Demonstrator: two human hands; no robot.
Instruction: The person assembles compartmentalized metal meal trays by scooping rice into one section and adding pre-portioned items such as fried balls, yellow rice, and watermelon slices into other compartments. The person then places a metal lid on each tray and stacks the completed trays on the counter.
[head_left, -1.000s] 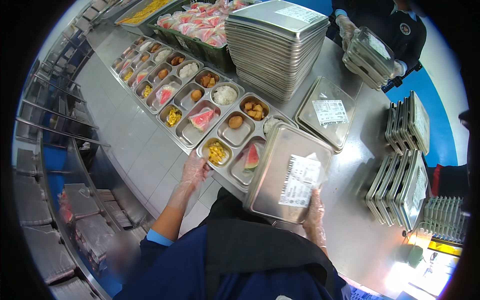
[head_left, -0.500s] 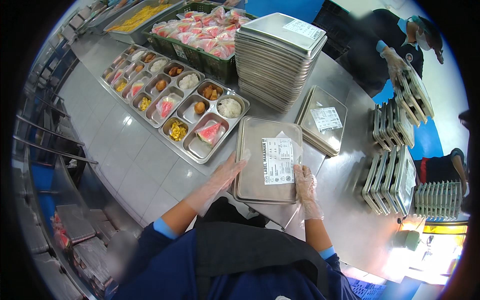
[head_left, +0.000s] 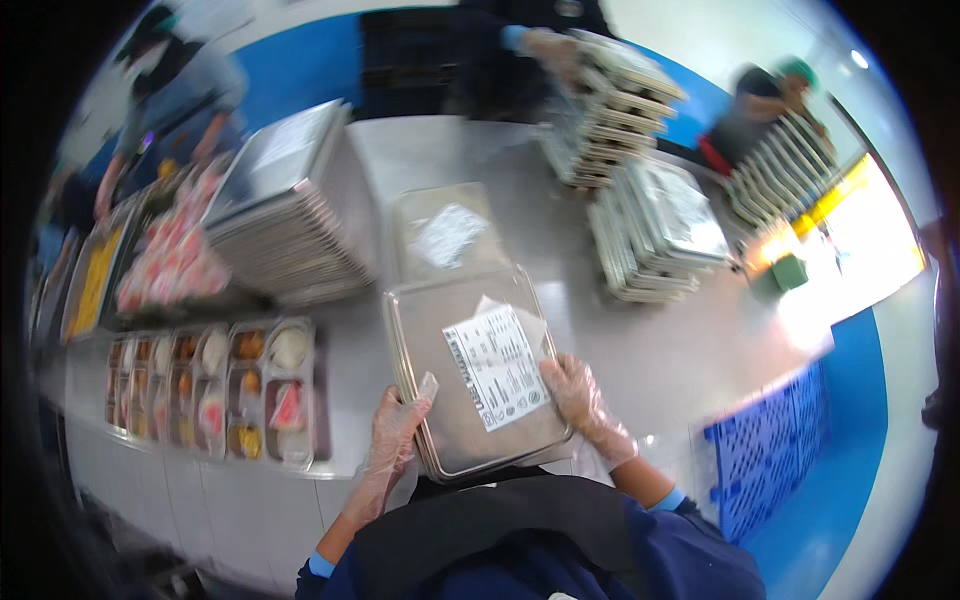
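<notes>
In front of my body is a lidded metal food tray [head_left: 430, 330], with a white printed label [head_left: 500, 365] on its lid; its doubled edges suggest more than one tray. My left hand [head_left: 398, 430], in a clear plastic glove, is closed on its left edge with the thumb on top. My right hand [head_left: 580, 400], gloved likewise, grips the right edge beside the label. Just beyond lies another labelled lidded tray [head_left: 415, 210], partly covered by the held one.
A tall stack of metal lids [head_left: 340, 220] stands left on the steel table [head_left: 620, 350]. Open filled trays [head_left: 310, 400] line the front left, before a crate of bagged watermelon [head_left: 175, 250]. Stacked lidded trays [head_left: 660, 215] stand far right, a co-worker's gloved hand [head_left: 555, 50] on some.
My view has swung to the right, so the filled trays and lid stack appear further left. Both hands still hold the labelled tray, now tilted and overlapping the tray beyond it.
</notes>
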